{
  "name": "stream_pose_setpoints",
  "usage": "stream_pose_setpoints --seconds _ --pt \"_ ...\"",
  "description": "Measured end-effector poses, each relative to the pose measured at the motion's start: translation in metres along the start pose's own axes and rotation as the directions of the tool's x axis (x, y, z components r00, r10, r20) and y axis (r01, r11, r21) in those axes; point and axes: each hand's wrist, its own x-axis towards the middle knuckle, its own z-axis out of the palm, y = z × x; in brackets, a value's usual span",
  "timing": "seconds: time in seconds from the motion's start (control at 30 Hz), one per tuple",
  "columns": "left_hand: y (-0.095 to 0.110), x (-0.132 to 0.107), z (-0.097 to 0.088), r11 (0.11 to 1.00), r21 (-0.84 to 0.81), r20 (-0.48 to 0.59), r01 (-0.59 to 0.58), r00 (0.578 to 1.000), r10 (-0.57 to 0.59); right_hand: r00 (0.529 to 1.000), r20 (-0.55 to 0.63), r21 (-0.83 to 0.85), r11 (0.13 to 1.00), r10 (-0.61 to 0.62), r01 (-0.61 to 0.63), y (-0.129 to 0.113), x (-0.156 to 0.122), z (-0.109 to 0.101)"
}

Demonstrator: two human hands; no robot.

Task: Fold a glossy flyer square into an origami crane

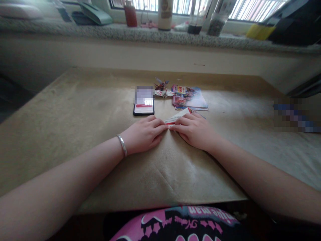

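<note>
Head view: both forearms reach in from the near edge and meet at mid tabletop (75,117), which is covered in brown paper with creases.

The left hand (142,134) lies palm down. Its fingers are curled together and its grip is closed, with the fingertips pressed on the near corner of a folded paper (177,117). There is a silver bracelet (122,145) on that wrist.

The right hand (195,130) is also palm down, just right of the left, and the fingertips of the two hands touch. Its grip is closed down on the same folded paper, covering most of it. The paper's white and red far end pokes out past the knuckles. The folded paper lies flat at centre, between and under the two hands.

Just beyond the left hand is a phone (143,102), face up, screen lit and partly blurred. Right of it, beyond the right hand, is a stack of leaflets (190,98) with colourful print. Between the phone and the stack, slightly farther, sit small folded paper figures (162,89).

The far windowsill (150,35) is speckled stone and holds a red bottle (130,15) and other containers, too blurred to name. A pink printed shirt (175,224) shows at the near edge.
</note>
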Motion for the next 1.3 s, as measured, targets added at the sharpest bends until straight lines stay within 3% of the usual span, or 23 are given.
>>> stream_pose_setpoints --seconds 0.4,0.63,0.9,1.3 --pt "-0.002 -0.002 0.001 0.999 0.038 0.004 -0.013 1.000 0.012 0.999 0.036 -0.018 1.000 -0.008 0.009 0.004 -0.002 -0.006" --pt "-0.002 -0.002 0.003 0.999 -0.024 -0.004 -0.030 1.000 0.030 0.999 0.045 -0.019 1.000 -0.022 0.023 0.008 -0.004 -0.006" --pt "-0.007 -0.005 -0.001 0.992 -0.042 0.011 -0.117 0.993 0.118 0.985 -0.082 -0.068 0.987 -0.149 0.144 0.014 -0.005 -0.001" --pt "-0.002 -0.005 -0.001 0.998 -0.048 0.043 -0.041 0.998 0.044 0.998 -0.053 0.057 0.997 -0.041 0.044 0.021 -0.009 -0.001"
